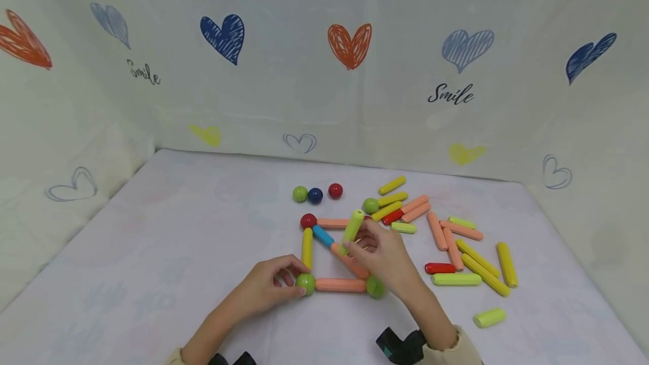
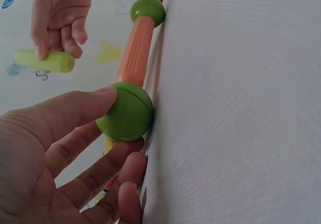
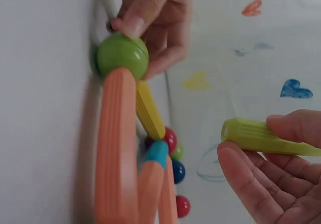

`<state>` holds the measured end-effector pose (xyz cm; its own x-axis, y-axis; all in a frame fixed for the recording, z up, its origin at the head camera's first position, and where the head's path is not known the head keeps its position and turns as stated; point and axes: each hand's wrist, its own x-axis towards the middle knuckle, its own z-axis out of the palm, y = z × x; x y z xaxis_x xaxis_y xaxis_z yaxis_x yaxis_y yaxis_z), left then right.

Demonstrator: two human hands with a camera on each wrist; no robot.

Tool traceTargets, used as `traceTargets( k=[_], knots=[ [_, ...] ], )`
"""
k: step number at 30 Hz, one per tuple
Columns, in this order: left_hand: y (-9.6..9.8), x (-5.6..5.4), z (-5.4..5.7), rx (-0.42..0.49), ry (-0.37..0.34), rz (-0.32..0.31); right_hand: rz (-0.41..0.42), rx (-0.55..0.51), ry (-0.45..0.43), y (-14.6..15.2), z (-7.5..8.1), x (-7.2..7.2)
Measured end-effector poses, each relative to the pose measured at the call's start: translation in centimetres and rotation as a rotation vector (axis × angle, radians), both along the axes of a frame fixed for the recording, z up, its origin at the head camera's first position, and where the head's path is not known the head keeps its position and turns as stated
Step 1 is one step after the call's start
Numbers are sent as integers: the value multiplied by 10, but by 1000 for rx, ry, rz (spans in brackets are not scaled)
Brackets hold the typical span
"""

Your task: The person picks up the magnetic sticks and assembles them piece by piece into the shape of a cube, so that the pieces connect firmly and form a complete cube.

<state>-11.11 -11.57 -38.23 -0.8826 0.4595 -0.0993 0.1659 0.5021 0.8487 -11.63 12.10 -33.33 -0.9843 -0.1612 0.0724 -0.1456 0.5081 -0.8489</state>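
My left hand (image 1: pixel 266 286) pinches a green ball (image 1: pixel 306 284) at the near left corner of a frame of balls and sticks lying on the table. In my right hand (image 1: pixel 390 258) a lime-green stick (image 1: pixel 353 226) is held between thumb and fingers, tilted and raised above the frame. A yellow stick (image 1: pixel 307 249) runs from the held ball to a red ball (image 1: pixel 308 221). An orange stick (image 1: pixel 341 285) joins it to another green ball (image 1: pixel 375 287). A blue piece (image 1: pixel 323 236) and an orange stick (image 1: pixel 352 262) form a diagonal. My right hand partly hides the frame's right side.
Behind the frame lie loose green (image 1: pixel 299 194), blue (image 1: pixel 315 195) and red (image 1: pixel 335 191) balls. To the right, several yellow, orange, red and lime sticks (image 1: pixel 456 279) are scattered. A white wall covering with hearts rises behind the table (image 1: pixel 152 252).
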Motion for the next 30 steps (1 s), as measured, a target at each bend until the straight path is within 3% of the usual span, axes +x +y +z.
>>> traceTargets(
  k=[5,10,19,30],
  knots=[
    [0,0,1,-6,-4,3,167,46,63,-22,-8,8],
    [-1,0,2,-4,7,8,253,98,101,-38,-16,14],
    [-2,0,1,0,47,5,289,198,184,-51,-25,21],
    [-2,1,4,-1,39,-8,297,144,184,-49,-30,18]
  ],
)
